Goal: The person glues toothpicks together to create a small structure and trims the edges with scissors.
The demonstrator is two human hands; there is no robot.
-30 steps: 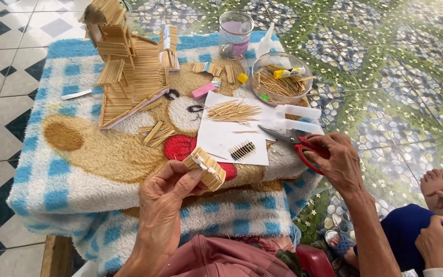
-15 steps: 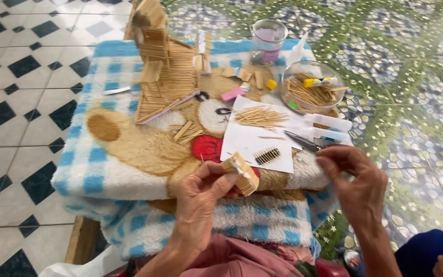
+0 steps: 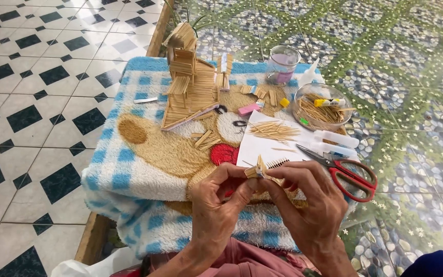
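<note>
From the head view, a low table [image 3: 93, 241] stands on a floor of white tiles with black diamond insets [image 3: 37, 102]; to the right the floor changes to green patterned pebble paving [image 3: 401, 61]. The table is covered by a fluffy blue-and-white checked towel with a tan bear picture [image 3: 129, 154].

Toward the far edge stands a clear glass jar with pale purple contents [image 3: 282, 64]. Just right of it a round clear plastic bowl [image 3: 303, 97] holds loose wooden sticks and a yellow tube [image 3: 329, 102]. A white paper sheet [image 3: 262, 149] lies in front of the bowl with a heap of toothpicks [image 3: 274, 130] on it. Red-handled scissors [image 3: 352, 172] rest at the sheet's right edge. A tall model house built of thin wooden sticks [image 3: 188, 77] stands on the towel's far left part.

Near the table's front edge, both hands meet. The left hand [image 3: 216, 205] and the right hand [image 3: 308, 202] each pinch, with fingertips closed, a small block of glued wooden sticks [image 3: 256, 171], held just above the towel, in front of the paper.
</note>
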